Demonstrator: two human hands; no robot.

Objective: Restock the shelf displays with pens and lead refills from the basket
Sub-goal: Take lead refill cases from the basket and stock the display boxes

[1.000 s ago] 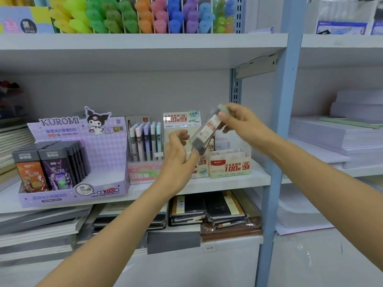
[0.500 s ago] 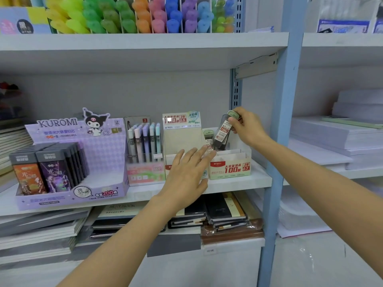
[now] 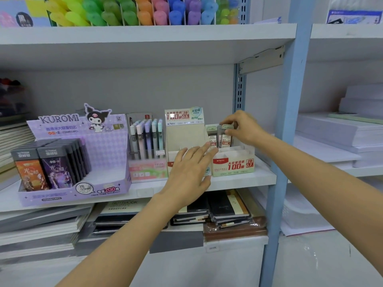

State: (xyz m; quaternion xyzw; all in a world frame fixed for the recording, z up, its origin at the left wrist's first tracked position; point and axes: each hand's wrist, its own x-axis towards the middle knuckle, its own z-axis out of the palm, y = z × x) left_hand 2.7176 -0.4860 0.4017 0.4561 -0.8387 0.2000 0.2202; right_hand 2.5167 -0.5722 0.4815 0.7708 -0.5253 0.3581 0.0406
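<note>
- the right hand (image 3: 244, 129) pinches the pale green cap of a slim clear plastic lead refill case with a red label (image 3: 224, 138), which stands upright just under its fingertips in the back of the cream cardboard display box marked 0.7 (image 3: 234, 165).
- let go before it seats, the case could tip onto the matching refill case (image 3: 211, 137) beside it, on the left hand's side, and topple it.
- the left hand (image 3: 190, 172) is open with fingers straight and spread, low in front of the boxes; i cannot tell whether it touches them.
- a push from it could slide the light boxes along the white shelf (image 3: 248, 180).
- the case looks narrow, smooth and top-heavy, dark inside.
</note>
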